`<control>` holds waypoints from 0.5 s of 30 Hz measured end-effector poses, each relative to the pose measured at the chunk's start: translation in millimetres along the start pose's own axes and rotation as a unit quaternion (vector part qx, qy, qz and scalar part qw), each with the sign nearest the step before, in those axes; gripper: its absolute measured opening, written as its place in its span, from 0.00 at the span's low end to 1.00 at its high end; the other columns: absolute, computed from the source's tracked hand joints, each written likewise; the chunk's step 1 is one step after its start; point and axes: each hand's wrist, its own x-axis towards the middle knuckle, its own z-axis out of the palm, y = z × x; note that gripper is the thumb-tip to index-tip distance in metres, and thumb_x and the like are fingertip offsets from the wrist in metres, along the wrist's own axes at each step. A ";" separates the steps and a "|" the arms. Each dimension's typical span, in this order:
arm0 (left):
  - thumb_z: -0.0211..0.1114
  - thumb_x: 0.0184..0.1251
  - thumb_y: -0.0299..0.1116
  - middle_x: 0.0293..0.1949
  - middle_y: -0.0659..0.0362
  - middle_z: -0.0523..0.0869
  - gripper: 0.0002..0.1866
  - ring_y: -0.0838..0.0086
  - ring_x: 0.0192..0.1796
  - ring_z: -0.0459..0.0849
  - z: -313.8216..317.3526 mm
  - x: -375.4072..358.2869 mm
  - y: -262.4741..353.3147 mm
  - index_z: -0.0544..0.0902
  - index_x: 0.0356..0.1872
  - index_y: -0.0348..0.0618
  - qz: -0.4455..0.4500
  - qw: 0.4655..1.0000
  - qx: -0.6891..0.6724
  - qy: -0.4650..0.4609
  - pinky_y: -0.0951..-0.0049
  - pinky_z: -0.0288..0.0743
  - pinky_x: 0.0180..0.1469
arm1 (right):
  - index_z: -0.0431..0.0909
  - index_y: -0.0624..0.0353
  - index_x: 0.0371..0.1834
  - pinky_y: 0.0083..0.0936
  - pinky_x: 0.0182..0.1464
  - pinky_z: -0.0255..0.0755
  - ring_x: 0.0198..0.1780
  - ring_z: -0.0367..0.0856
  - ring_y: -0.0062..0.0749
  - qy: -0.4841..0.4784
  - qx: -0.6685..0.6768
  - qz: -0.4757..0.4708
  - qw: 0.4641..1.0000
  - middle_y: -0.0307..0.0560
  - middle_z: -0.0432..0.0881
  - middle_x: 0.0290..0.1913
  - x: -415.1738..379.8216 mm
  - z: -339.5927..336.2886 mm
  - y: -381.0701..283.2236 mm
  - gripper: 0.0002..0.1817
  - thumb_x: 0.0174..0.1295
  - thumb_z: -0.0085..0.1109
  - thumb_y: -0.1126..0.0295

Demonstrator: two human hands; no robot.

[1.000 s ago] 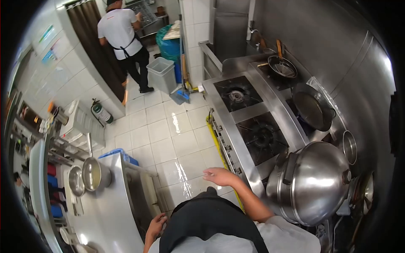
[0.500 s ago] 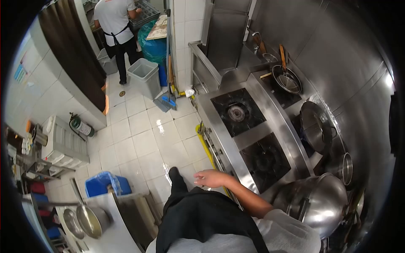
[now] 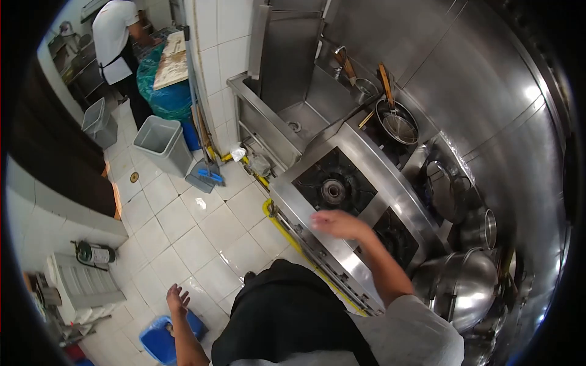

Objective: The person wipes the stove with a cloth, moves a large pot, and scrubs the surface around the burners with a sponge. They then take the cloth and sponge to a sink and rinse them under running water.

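My left hand (image 3: pixel 177 299) is out at the lower left with its fingers apart and nothing in them. Below it in the view stands a blue bin (image 3: pixel 160 341) on the floor. My right hand (image 3: pixel 337 224) hangs above the front edge of the steel stove (image 3: pixel 287 190), slightly blurred, its fingers stretched out toward the left and no object in it. Beyond that hand lies the far burner (image 3: pixel 333 191); the near burner (image 3: pixel 395 241) is partly hidden by my forearm.
A strainer in a pan (image 3: pixel 400 125), a wok (image 3: pixel 448 192) and a large steel bowl (image 3: pixel 467 290) line the stove's back and right side. A steel sink (image 3: pixel 299 119), grey bin (image 3: pixel 162 146) and broom (image 3: pixel 210 175) stand ahead. A co-worker (image 3: pixel 116 43) bends at the upper left.
My view has turned and moved forward toward the stove and sink. My left hand has come into view. My right hand has moved from over the floor to over the stove edge.
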 end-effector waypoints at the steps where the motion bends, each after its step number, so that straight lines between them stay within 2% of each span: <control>1: 0.58 0.72 0.51 0.71 0.49 0.71 0.32 0.45 0.64 0.77 10.4 4.8 24.7 0.66 0.72 0.50 0.014 1.000 0.012 -0.012 0.42 0.68 0.64 | 0.76 0.58 0.65 0.31 0.58 0.75 0.55 0.83 0.37 0.010 0.045 0.009 0.999 0.50 0.85 0.54 8.6 -19.4 0.0 0.27 0.70 0.59 0.52; 3: 0.58 0.73 0.51 0.70 0.49 0.72 0.32 0.48 0.63 0.78 40.8 3.6 66.3 0.67 0.73 0.48 0.026 0.999 0.046 -0.013 0.43 0.69 0.64 | 0.74 0.57 0.68 0.27 0.56 0.75 0.54 0.82 0.30 0.024 0.149 0.024 0.988 0.44 0.84 0.53 27.8 -64.4 -9.0 0.27 0.71 0.60 0.55; 4: 0.57 0.72 0.54 0.70 0.50 0.73 0.32 0.51 0.62 0.79 45.8 6.2 70.8 0.68 0.72 0.50 0.038 0.996 0.073 -0.044 0.46 0.71 0.62 | 0.73 0.56 0.69 0.26 0.55 0.75 0.54 0.81 0.28 0.029 0.208 0.029 0.977 0.41 0.84 0.53 40.9 -89.0 -14.4 0.28 0.71 0.60 0.55; 6: 0.57 0.73 0.51 0.66 0.49 0.77 0.30 0.50 0.63 0.79 62.7 3.8 73.7 0.71 0.70 0.46 0.004 0.993 0.105 -0.045 0.44 0.70 0.63 | 0.70 0.56 0.71 0.23 0.54 0.75 0.54 0.80 0.24 0.081 0.259 0.054 0.961 0.39 0.82 0.55 80.4 -141.7 -17.8 0.29 0.71 0.61 0.56; 8: 0.57 0.73 0.49 0.64 0.50 0.79 0.29 0.51 0.60 0.80 41.9 24.4 41.1 0.72 0.69 0.46 -0.069 0.984 0.142 -0.081 0.44 0.72 0.62 | 0.68 0.56 0.73 0.30 0.55 0.76 0.54 0.80 0.28 0.173 0.240 0.042 0.954 0.45 0.81 0.58 129.7 -199.4 -13.4 0.34 0.69 0.62 0.49; 9: 0.57 0.73 0.49 0.64 0.50 0.79 0.29 0.51 0.60 0.80 43.7 29.5 36.4 0.72 0.69 0.46 -0.101 0.976 0.173 -0.085 0.45 0.72 0.61 | 0.66 0.56 0.74 0.32 0.56 0.76 0.56 0.80 0.32 0.206 0.304 0.030 0.930 0.48 0.79 0.60 161.7 -230.6 5.9 0.38 0.68 0.62 0.46; 11: 0.57 0.73 0.49 0.63 0.50 0.79 0.28 0.51 0.60 0.80 68.4 31.3 37.6 0.72 0.69 0.46 -0.156 0.954 0.235 -0.100 0.45 0.72 0.61 | 0.62 0.57 0.76 0.39 0.57 0.77 0.60 0.79 0.41 0.274 0.451 0.033 0.849 0.54 0.76 0.64 232.2 -299.4 37.2 0.40 0.69 0.60 0.43; 12: 0.57 0.73 0.49 0.63 0.50 0.79 0.28 0.52 0.59 0.80 86.1 29.9 46.9 0.72 0.69 0.46 -0.166 0.944 0.263 -0.109 0.45 0.72 0.61 | 0.60 0.58 0.76 0.43 0.57 0.77 0.61 0.79 0.46 0.306 0.532 0.057 0.788 0.57 0.74 0.66 264.8 -330.4 50.0 0.40 0.70 0.57 0.43; 14: 0.57 0.73 0.48 0.63 0.51 0.79 0.28 0.52 0.59 0.81 124.1 23.9 73.6 0.72 0.69 0.47 -0.178 0.929 0.301 -0.118 0.45 0.72 0.60 | 0.50 0.53 0.80 0.48 0.58 0.77 0.64 0.77 0.55 0.353 0.683 0.087 0.633 0.65 0.65 0.72 326.8 -392.4 97.5 0.40 0.73 0.51 0.44; 15: 0.57 0.73 0.48 0.63 0.51 0.79 0.28 0.52 0.59 0.81 144.2 20.5 88.2 0.72 0.69 0.47 -0.183 0.924 0.312 -0.122 0.45 0.72 0.60 | 0.47 0.48 0.80 0.53 0.59 0.75 0.63 0.76 0.58 0.380 0.702 0.099 0.594 0.66 0.63 0.72 357.4 -419.1 131.3 0.40 0.73 0.50 0.42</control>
